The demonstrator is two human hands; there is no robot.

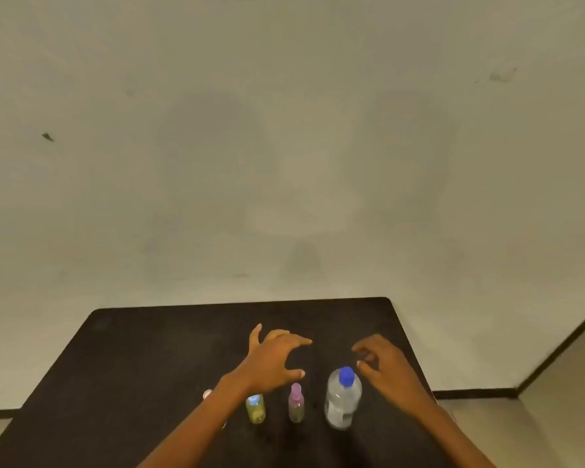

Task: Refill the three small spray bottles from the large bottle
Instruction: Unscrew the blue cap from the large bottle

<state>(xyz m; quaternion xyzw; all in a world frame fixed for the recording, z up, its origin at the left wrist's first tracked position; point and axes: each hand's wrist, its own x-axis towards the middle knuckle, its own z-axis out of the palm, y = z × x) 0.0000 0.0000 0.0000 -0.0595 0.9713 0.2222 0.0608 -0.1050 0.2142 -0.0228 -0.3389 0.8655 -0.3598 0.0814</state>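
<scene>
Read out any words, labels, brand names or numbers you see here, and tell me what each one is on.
No text is readable in this view.
Large bottle: pale label low on its body, too blurred to read.
Yellow spray bottle and purple-capped spray bottle: no legible print.

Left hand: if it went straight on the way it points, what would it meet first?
Nothing, it seems: the left hand points away over bare table toward the wall; the large bottle and small spray bottles stand behind it. Its height is unclear.
</scene>
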